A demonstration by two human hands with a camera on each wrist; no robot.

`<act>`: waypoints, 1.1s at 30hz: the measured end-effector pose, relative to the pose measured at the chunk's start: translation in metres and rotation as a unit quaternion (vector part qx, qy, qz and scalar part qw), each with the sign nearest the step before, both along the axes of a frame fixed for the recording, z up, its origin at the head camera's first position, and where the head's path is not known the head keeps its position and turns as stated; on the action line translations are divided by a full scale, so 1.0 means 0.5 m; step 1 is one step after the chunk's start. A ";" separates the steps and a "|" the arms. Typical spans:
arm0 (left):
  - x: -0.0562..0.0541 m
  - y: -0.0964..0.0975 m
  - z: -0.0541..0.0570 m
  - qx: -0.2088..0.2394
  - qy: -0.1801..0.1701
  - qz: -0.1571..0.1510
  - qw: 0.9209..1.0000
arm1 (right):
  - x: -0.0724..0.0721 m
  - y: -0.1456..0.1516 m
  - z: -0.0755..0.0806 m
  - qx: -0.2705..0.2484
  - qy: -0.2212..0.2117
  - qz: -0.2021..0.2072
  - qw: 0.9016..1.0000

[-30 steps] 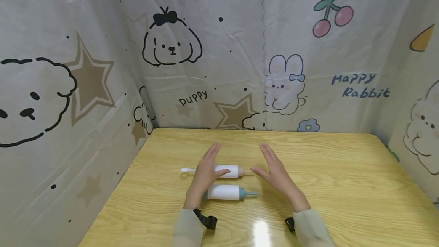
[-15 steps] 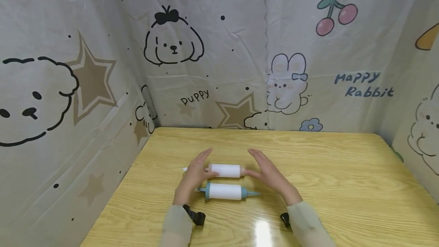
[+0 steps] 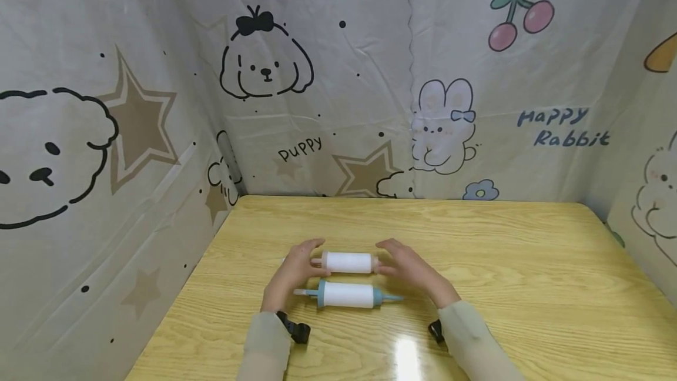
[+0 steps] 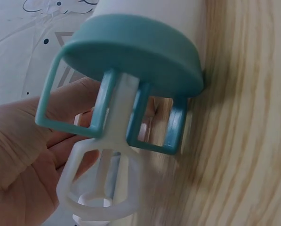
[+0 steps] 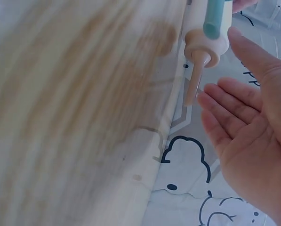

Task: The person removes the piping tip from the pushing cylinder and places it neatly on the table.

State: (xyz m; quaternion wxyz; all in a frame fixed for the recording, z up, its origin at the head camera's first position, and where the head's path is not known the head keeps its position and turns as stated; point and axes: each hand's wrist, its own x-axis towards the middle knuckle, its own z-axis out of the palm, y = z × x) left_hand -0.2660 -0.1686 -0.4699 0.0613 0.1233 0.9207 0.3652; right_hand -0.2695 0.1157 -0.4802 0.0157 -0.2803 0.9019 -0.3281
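Observation:
Two large syringes with white barrels lie side by side on the table, nozzles to the right. The farther syringe (image 3: 348, 262) has peach-coloured ends; the nearer syringe (image 3: 348, 295) has teal ends. My left hand (image 3: 295, 268) is at the plunger end of the farther one, fingers loosely bent. In the left wrist view, the teal handle loops (image 4: 46, 103) and white plunger ring (image 4: 98, 207) partly cover that hand. My right hand (image 3: 412, 266) is at the opposite end, its palm and relaxed fingers showing beside the peach nozzle (image 5: 194, 82) in the right wrist view. Whether either hand touches it, I cannot tell.
The wood-grain table (image 3: 502, 263) reaches far to the right of my hands. A printed cloth (image 3: 344, 75) with cartoon animals hangs behind it and along both sides. Light reflects off the tabletop near the front.
Both hands have come lower towards the two ends of the farther syringe, with the fingers bending more. The left hand has shifted left, uncovering the nearer syringe's plunger end. The syringes appear still.

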 end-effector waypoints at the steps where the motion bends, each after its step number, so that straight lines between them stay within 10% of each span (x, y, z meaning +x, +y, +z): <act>1: 0.000 -0.001 -0.001 0.001 -0.003 -0.003 1.000 | -0.001 0.000 0.000 0.004 -0.003 0.002 1.000; 33: -0.001 -0.010 -0.004 0.024 0.012 -0.037 0.999 | -0.010 -0.006 -0.007 -0.010 -0.010 0.003 1.000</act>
